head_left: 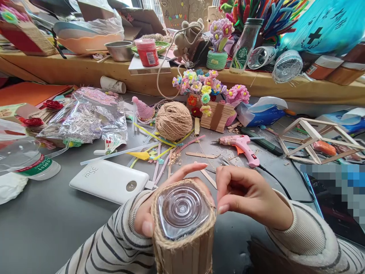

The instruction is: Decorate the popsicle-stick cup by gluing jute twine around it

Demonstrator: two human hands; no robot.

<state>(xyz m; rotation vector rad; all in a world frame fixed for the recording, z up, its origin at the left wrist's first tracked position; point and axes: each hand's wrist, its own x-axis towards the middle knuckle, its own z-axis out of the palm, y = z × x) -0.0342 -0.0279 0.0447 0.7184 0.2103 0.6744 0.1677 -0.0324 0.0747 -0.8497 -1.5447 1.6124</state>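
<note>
My left hand (148, 213) grips a clear bottle (182, 213) turned bottom-up toward me. Its sides are covered in cardboard strips and a ring of jute twine runs round the base rim. My right hand (248, 196) hovers just right of the bottle, fingers curled in with thumb and fingertips pinched near the twine edge. What it pinches, if anything, is too small to see. Both sleeves are striped.
On the grey table lie a ball of jute twine (173, 121), a pink glue gun (242, 146) with a black cord, a white power bank (110, 180), loose craft sticks, a stick-frame cube (313, 140), a paper-flower basket (212, 110) and crinkled cellophane (85, 114). A cluttered wooden shelf (85, 70) runs behind.
</note>
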